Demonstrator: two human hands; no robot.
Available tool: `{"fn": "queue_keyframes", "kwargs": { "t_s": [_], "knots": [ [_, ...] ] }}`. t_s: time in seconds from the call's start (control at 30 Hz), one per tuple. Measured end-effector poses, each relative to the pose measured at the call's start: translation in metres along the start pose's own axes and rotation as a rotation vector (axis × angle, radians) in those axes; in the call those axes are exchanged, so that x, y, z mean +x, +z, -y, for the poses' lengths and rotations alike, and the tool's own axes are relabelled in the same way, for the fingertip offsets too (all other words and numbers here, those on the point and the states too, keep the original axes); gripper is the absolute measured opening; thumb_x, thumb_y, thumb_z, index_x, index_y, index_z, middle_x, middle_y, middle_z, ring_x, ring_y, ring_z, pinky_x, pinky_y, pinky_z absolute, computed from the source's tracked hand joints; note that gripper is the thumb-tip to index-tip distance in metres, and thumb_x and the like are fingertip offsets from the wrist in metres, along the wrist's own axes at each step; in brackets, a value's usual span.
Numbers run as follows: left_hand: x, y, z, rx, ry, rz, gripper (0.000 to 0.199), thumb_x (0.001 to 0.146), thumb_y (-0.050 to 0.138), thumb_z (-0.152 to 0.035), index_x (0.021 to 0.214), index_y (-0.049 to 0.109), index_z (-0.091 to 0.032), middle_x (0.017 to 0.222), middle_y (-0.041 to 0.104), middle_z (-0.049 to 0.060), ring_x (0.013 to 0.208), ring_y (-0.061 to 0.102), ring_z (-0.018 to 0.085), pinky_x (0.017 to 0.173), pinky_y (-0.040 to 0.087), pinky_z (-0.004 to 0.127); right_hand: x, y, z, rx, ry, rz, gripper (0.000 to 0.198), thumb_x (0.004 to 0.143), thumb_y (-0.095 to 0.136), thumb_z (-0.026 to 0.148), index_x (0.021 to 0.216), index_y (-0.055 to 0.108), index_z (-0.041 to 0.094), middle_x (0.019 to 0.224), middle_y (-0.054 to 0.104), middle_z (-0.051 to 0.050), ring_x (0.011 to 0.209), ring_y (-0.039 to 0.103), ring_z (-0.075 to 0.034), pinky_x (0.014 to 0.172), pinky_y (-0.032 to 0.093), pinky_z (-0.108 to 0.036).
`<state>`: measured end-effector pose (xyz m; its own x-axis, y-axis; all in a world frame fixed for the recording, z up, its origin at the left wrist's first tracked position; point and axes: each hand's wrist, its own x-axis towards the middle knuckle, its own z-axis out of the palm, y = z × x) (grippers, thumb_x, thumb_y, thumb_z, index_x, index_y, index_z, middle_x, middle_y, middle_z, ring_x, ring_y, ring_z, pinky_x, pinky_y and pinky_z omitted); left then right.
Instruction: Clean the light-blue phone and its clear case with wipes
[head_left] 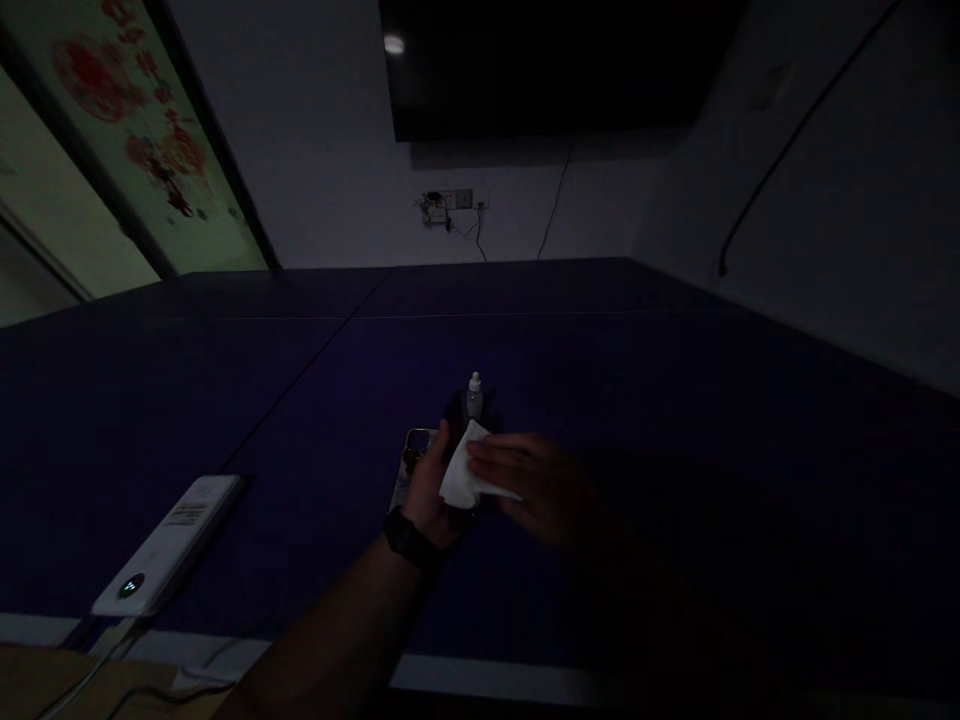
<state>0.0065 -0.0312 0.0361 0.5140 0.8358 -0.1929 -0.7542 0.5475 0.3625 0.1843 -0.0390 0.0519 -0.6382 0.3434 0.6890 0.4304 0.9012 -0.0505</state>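
My left hand, wearing a dark wristwatch, is closed round a dark, flat phone, its thumb along the near side. A white cloth lies over the phone's face and hides most of it. My right hand pinches the cloth and presses it against the phone from the right. Just beyond the phone, a small clear bottle with a white cap stands upright on the dark blue table. Partly behind my left hand lies a phone case with a camera cutout.
A white power bank with a lit display lies at the left, with cables running off the near edge. Beyond the table are a wall socket and a dark television. The room is dim.
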Motion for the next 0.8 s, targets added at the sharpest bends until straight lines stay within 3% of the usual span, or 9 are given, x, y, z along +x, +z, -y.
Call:
{"fn": "queue_keyframes", "kwargs": {
  "t_s": [0.1, 0.27, 0.43, 0.6, 0.8],
  "knots": [
    [-0.002, 0.005, 0.003, 0.009, 0.023, 0.012, 0.044, 0.099, 0.053, -0.049, 0.098, 0.072, -0.009, 0.080, 0.072, 0.009, 0.070, 0.068, 0.016, 0.066, 0.054, 0.024, 0.000, -0.003, -0.002, -0.014, -0.005, -0.013, 0.054, 0.090, 0.059, 0.011, 0.142, 0.056, 0.024, 0.133, 0.071, -0.006, 0.118, 0.063, -0.021, 0.092, 0.055, -0.036],
    [-0.002, 0.004, 0.003, -0.057, -0.206, 0.069, 0.060, 0.097, 0.049, -0.061, 0.066, 0.063, -0.011, 0.049, 0.050, 0.000, 0.040, 0.045, 0.007, 0.042, 0.038, 0.019, 0.000, -0.002, 0.003, 0.043, -0.144, 0.016, 0.041, 0.095, 0.060, 0.025, 0.135, 0.061, 0.019, 0.128, 0.073, -0.007, 0.122, 0.061, -0.021, 0.096, 0.053, -0.036],
    [-0.003, 0.009, 0.004, -0.086, -0.098, 0.002, 0.059, 0.100, 0.043, -0.060, 0.076, 0.067, -0.011, 0.061, 0.061, 0.006, 0.052, 0.057, 0.010, 0.050, 0.046, 0.020, 0.003, -0.006, 0.005, 0.026, -0.106, -0.067, 0.032, 0.095, 0.056, 0.019, 0.126, 0.064, 0.020, 0.122, 0.076, -0.006, 0.116, 0.065, -0.018, 0.091, 0.054, -0.033],
    [-0.006, 0.005, 0.001, -0.058, -0.293, 0.051, 0.063, 0.094, 0.048, -0.068, 0.061, 0.054, -0.015, 0.043, 0.041, -0.003, 0.033, 0.033, 0.004, 0.036, 0.029, 0.018, 0.007, -0.004, 0.013, 0.090, -0.196, -0.076, 0.027, 0.101, 0.052, 0.028, 0.123, 0.064, 0.017, 0.117, 0.077, -0.006, 0.116, 0.065, -0.019, 0.094, 0.054, -0.033],
    [-0.003, 0.005, 0.001, -0.057, -0.146, 0.055, 0.057, 0.096, 0.049, -0.065, 0.069, 0.057, -0.015, 0.054, 0.053, 0.000, 0.043, 0.050, 0.006, 0.044, 0.039, 0.016, 0.003, -0.006, 0.008, 0.002, -0.125, -0.031, 0.035, 0.093, 0.060, 0.020, 0.127, 0.063, 0.015, 0.122, 0.075, -0.010, 0.117, 0.064, -0.019, 0.094, 0.053, -0.032]
  ]
}}
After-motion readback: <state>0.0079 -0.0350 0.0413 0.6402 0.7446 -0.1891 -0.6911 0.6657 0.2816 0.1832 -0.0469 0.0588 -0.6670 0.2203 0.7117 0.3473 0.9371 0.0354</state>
